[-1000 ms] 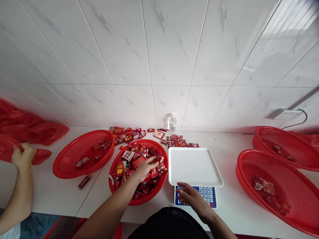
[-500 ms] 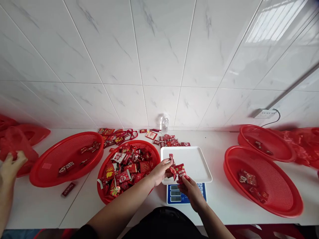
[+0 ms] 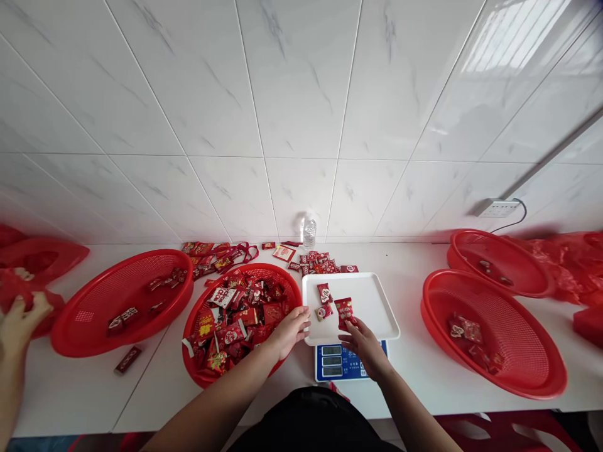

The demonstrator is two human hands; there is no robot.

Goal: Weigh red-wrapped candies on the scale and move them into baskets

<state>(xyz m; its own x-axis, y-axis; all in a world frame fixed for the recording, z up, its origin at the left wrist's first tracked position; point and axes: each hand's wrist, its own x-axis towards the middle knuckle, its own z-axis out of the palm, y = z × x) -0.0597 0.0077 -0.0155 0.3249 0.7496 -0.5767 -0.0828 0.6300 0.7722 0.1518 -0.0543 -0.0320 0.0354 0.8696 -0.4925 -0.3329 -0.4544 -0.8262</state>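
Observation:
A white tray point(image 3: 384, 307) tops a blue digital scale point(image 3: 346, 371) in front of me. Two small red candy packets point(image 3: 325, 292) lie on the tray's left side. My right hand point(image 3: 365, 348) pinches the lower edge of a larger red snack packet point(image 3: 345, 311) over the tray. At the tray's left edge is my left hand point(image 3: 291, 331), fingers stretched out and nothing in them. Just left of it stands a red basket point(image 3: 189, 339) full of mixed red packets. A red scrap point(image 3: 338, 392), partly hidden, shows at the scale's front edge.
Red baskets with a few packets stand left point(image 3: 80, 320) and right point(image 3: 532, 351). Loose packets point(image 3: 325, 263) and a clear bottle point(image 3: 309, 233) sit by the tiled wall. At far left, another person's hand point(image 3: 23, 317) holds a red bag point(image 3: 12, 289).
My left hand has let go of its small packets, which now lie on the tray, and has drawn back left. My right hand still has the larger packet. The red scrap has come into view.

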